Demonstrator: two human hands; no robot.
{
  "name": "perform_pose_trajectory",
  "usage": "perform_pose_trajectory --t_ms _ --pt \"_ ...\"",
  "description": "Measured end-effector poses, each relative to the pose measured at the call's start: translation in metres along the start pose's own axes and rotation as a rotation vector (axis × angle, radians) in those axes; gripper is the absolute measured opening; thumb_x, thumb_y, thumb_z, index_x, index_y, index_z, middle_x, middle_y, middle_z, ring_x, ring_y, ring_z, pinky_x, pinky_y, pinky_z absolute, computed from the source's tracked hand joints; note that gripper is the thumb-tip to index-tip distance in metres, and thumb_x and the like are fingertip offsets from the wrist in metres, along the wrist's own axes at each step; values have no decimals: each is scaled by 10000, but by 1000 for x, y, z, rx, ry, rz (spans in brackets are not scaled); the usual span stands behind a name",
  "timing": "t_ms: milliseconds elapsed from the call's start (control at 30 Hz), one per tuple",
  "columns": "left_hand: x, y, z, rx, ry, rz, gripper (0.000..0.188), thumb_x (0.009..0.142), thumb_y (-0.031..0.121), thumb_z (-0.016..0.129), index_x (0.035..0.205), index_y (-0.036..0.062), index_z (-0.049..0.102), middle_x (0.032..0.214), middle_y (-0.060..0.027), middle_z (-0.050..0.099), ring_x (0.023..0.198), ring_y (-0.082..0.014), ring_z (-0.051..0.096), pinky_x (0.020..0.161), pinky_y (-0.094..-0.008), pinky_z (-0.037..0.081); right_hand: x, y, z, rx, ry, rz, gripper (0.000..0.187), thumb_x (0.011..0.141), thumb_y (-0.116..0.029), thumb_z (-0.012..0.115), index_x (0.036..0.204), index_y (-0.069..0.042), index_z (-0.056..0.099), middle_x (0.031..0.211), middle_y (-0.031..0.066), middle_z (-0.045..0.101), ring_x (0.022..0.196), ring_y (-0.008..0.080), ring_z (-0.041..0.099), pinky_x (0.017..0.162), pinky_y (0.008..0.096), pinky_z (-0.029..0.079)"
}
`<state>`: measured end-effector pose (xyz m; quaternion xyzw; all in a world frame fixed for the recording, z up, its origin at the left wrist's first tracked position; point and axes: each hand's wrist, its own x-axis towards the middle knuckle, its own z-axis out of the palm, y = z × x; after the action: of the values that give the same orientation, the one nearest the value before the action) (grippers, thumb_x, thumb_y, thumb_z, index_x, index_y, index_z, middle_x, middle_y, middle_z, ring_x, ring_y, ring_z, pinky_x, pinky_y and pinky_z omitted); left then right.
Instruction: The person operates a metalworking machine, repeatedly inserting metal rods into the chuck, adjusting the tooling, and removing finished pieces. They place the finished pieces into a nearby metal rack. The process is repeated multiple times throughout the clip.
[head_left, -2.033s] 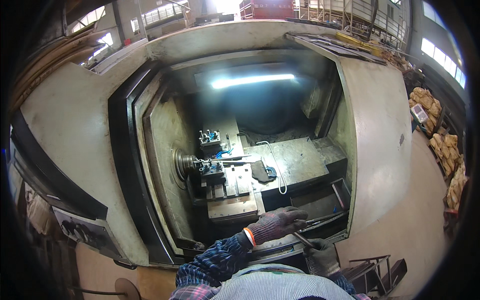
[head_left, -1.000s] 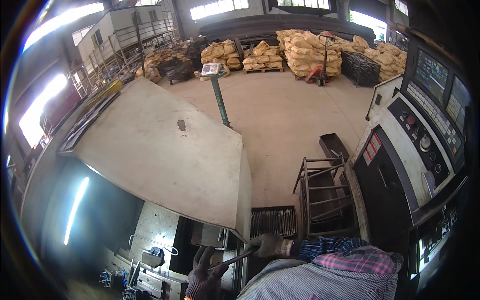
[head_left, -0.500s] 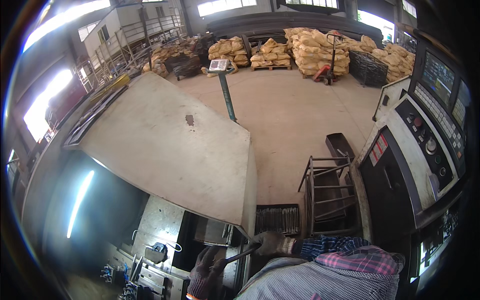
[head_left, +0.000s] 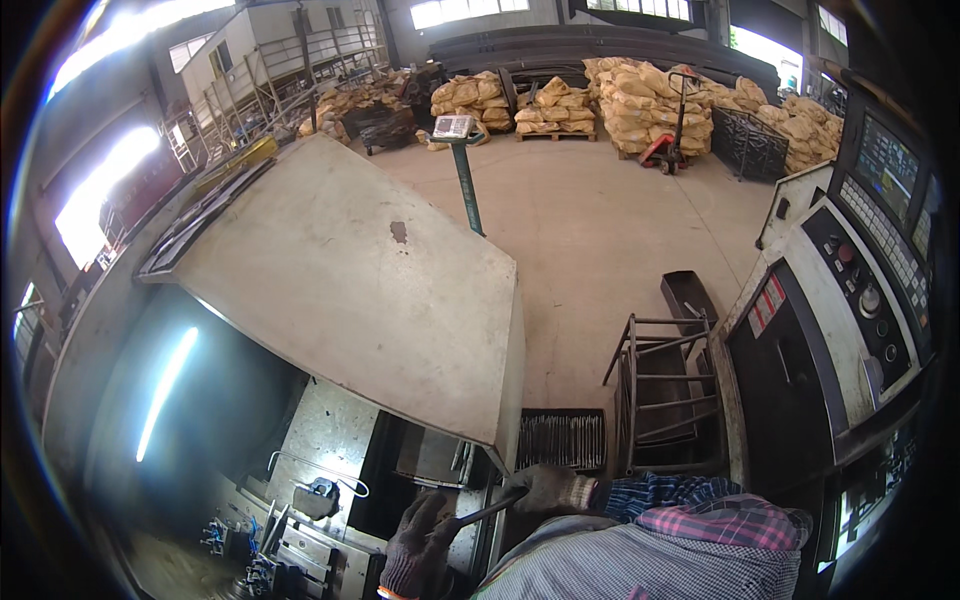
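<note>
A dark, slim metal rod (head_left: 484, 512) slants between my two gloved hands at the machine's front edge. My right hand (head_left: 545, 490), in a dark grey glove with a pale cuff, is closed around its upper right end. At the lower left end is my left hand (head_left: 415, 548), gloved in dark purple-brown, with its fingers curled against the rod. Just beyond my hands lies the machine's opening, with a metal bed (head_left: 328, 430), a bent wire (head_left: 310, 466) and a dark lump-like piece (head_left: 317, 498). Clamps and fittings (head_left: 305, 560) sit left of my left hand.
A pale machine cover (head_left: 350, 270) slopes ahead. Right of it stand a tray of rods (head_left: 562, 440), a metal frame rack (head_left: 670, 400) and a control panel (head_left: 860, 285). Farther off are a scale (head_left: 457, 128), a pallet jack (head_left: 672, 150) and stacked sacks (head_left: 645, 105).
The whole view has shifted slightly, so surroundings sit a little farther right. Both hands keep hold of the rod, with the left hand slightly shifted.
</note>
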<state>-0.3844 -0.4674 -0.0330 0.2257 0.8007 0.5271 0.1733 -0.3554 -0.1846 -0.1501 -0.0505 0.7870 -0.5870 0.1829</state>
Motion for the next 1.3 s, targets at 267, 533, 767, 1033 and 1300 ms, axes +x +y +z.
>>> perform_pose_trajectory --t_ms 267,533,767,1033,1300 --pt "7 -46 -11 696 -36 630 612 917 438 723 1389 72 589 1418 -227 540 1322 -393 533 1055 -420 489 2 5 1 -36 -9 23 375 825 -303 798 1149 -122 747 993 52 748 909 153 674 855 318 536" --pt "12 -11 -6 261 -115 8 616 1004 463 598 1450 45 523 1470 -238 486 1329 -357 523 1072 -391 463 4 31 -2 -142 60 -58 369 814 -141 809 1175 -94 750 1065 63 756 987 139 680 909 309 537" --pt "9 -21 -6 291 -124 -9 683 996 604 532 1494 138 488 1502 -204 473 1371 -351 493 1113 -427 424 -1 -6 -4 102 36 17 339 787 -51 799 1119 -11 745 1055 88 754 991 164 691 916 306 547" --pt "2 -25 -7 248 -70 7 746 1004 648 465 1498 89 472 1534 -218 430 1374 -409 477 1130 -478 417 8 4 -2 244 13 59 346 760 34 714 1105 13 740 1000 92 755 907 158 707 856 304 567" --pt "-5 -45 -6 232 -16 -33 768 979 680 484 1500 116 481 1522 -201 455 1365 -392 492 1113 -468 434 11 -17 8 144 12 91 330 757 53 688 1085 29 727 934 82 755 826 141 707 780 282 571"
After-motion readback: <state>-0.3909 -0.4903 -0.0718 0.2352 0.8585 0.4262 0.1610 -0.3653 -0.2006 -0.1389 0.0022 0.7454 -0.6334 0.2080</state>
